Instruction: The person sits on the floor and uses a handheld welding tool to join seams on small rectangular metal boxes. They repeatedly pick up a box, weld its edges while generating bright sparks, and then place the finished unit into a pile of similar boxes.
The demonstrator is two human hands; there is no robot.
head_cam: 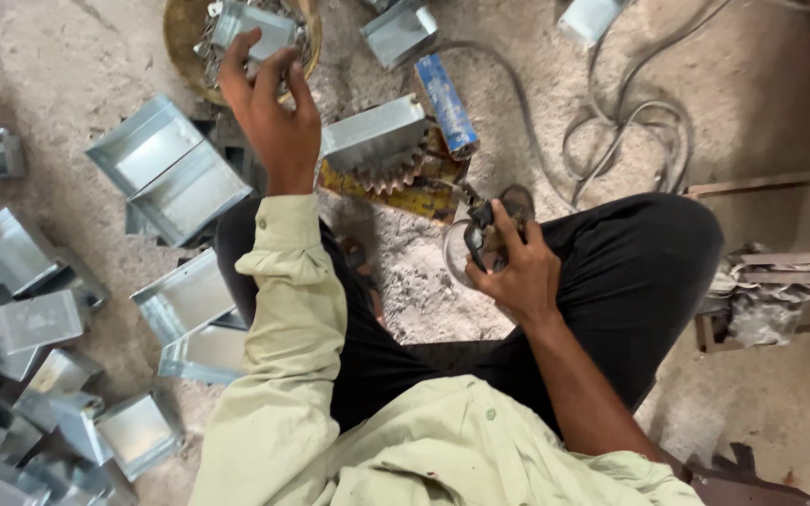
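Note:
I sit on a dusty floor with my legs in dark trousers. My left hand (269, 108) reaches forward over a round brass-coloured bowl (183, 37) that holds small metal pieces; its fingers are curled, and whether they pinch anything I cannot tell. My right hand (513, 267) grips a dark metal hand tool (478, 225) with looped handles, held above my right knee. A folded sheet-metal box (374, 136) rests just ahead of the tool on a toothed gear (396, 173).
Several galvanised sheet-metal boxes (169, 169) lie scattered to the left and front. A blue cylinder (445, 101) lies by the gear. Grey cables (625, 131) loop at the upper right. Metal scrap (761, 281) sits at the right.

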